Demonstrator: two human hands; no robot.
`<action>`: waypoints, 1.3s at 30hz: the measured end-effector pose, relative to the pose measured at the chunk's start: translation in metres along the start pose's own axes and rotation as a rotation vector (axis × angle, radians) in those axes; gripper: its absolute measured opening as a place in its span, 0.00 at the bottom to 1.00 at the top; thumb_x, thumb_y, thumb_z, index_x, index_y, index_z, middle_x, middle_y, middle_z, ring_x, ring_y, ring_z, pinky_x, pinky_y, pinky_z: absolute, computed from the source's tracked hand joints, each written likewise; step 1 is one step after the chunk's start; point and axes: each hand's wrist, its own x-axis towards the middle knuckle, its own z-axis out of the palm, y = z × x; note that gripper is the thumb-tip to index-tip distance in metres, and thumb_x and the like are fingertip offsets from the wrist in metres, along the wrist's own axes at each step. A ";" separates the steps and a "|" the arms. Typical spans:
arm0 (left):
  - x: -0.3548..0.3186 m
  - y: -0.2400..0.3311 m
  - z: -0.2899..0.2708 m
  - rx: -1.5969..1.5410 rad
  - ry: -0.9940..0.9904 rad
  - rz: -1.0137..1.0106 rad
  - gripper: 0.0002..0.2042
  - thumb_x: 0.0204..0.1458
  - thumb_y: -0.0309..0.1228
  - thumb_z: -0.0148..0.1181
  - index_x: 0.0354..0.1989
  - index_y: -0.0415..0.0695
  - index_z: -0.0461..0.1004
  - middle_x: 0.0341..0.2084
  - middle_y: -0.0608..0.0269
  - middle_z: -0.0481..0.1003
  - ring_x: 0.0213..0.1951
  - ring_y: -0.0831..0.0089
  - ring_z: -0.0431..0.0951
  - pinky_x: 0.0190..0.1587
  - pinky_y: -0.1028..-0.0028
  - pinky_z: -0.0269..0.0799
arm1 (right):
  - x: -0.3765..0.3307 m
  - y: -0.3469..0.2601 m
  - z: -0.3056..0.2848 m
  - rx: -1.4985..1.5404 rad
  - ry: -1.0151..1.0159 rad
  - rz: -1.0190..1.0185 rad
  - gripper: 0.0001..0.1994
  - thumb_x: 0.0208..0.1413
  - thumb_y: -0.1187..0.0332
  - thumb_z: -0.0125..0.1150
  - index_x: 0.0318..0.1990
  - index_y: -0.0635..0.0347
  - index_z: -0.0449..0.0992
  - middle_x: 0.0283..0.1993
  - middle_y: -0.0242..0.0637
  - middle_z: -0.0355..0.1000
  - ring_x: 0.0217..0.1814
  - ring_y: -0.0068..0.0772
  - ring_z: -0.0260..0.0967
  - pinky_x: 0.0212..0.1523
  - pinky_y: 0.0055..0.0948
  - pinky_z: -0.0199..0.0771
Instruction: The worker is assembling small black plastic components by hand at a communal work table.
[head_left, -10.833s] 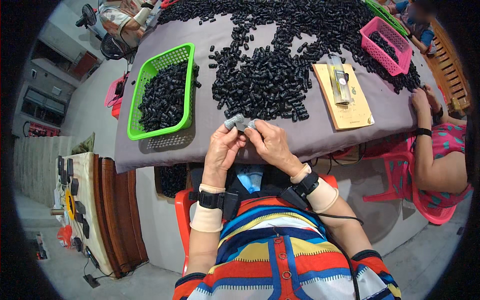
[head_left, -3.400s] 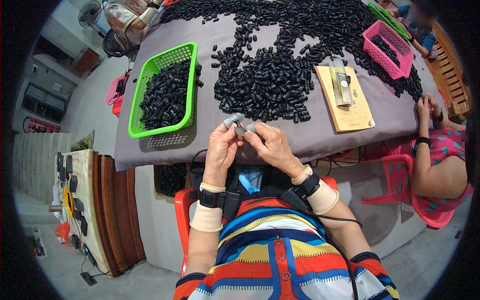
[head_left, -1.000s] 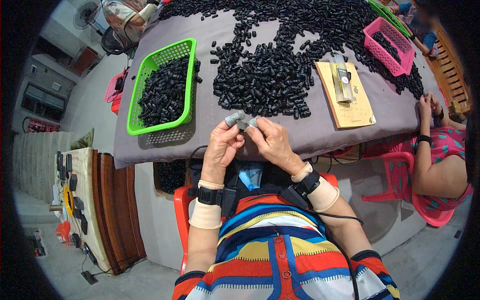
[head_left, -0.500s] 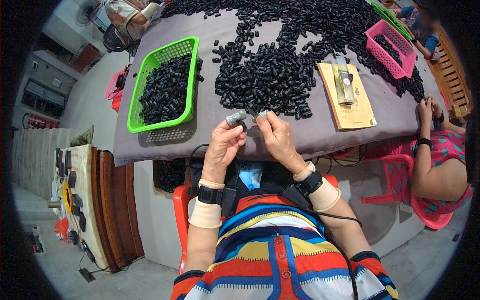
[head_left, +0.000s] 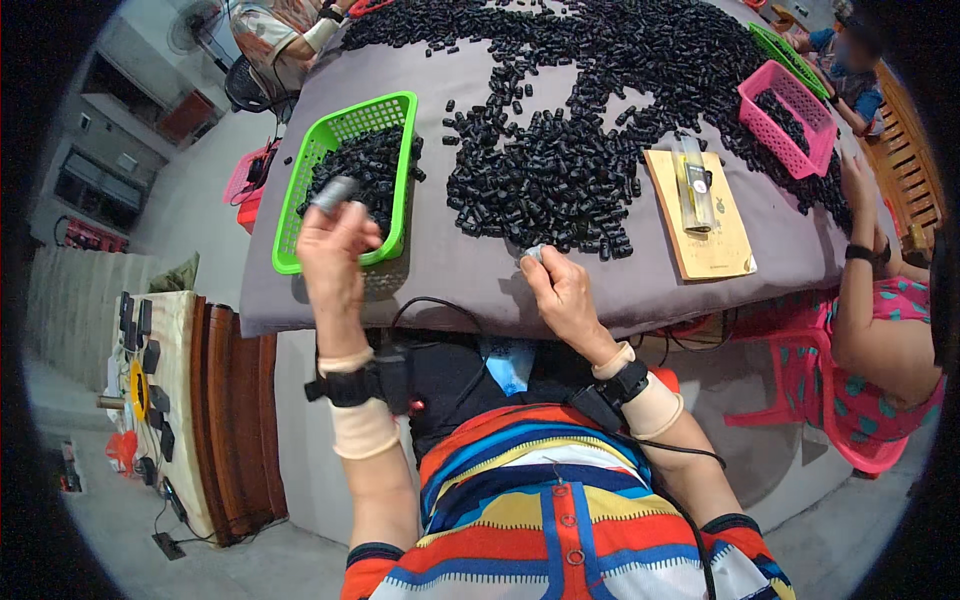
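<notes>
While the right hand (head_left: pixel 562 290) pinches a small piece at the heap's (head_left: pixel 540 185) edge, the left hand (head_left: pixel 335 235) has swung its grey piece (head_left: pixel 333 193) over the green basket (head_left: pixel 300 215), fingers clamped.

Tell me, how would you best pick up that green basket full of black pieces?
Grip the green basket by its long rims, one hand on each side, coming from above. It is loaded with black pieces, so lifting one end would likely tip it. Its near-left corner is bare. The left hand, holding a small grey part, hovers over that end.
</notes>
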 end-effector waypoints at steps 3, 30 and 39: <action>0.019 0.000 -0.012 0.447 0.209 0.185 0.15 0.48 0.24 0.61 0.44 0.35 0.68 0.28 0.65 0.70 0.24 0.78 0.73 0.24 0.81 0.74 | 0.000 0.000 0.003 -0.005 0.018 -0.031 0.13 0.56 0.65 0.53 0.24 0.63 0.64 0.21 0.45 0.67 0.23 0.49 0.65 0.23 0.39 0.60; -0.054 -0.097 0.049 -0.188 -0.391 -0.503 0.14 0.54 0.23 0.53 0.50 0.39 0.70 0.24 0.66 0.72 0.21 0.79 0.70 0.22 0.82 0.67 | -0.001 0.006 0.002 -0.039 -0.001 -0.014 0.11 0.55 0.64 0.54 0.27 0.62 0.67 0.23 0.46 0.67 0.26 0.51 0.67 0.24 0.40 0.62; -0.068 -0.108 0.043 -0.577 -0.355 -0.635 0.16 0.53 0.22 0.53 0.51 0.38 0.68 0.31 0.64 0.73 0.27 0.80 0.71 0.28 0.83 0.68 | -0.003 0.001 0.003 -0.100 -0.055 -0.153 0.09 0.52 0.66 0.56 0.26 0.61 0.67 0.24 0.43 0.66 0.26 0.49 0.66 0.23 0.40 0.62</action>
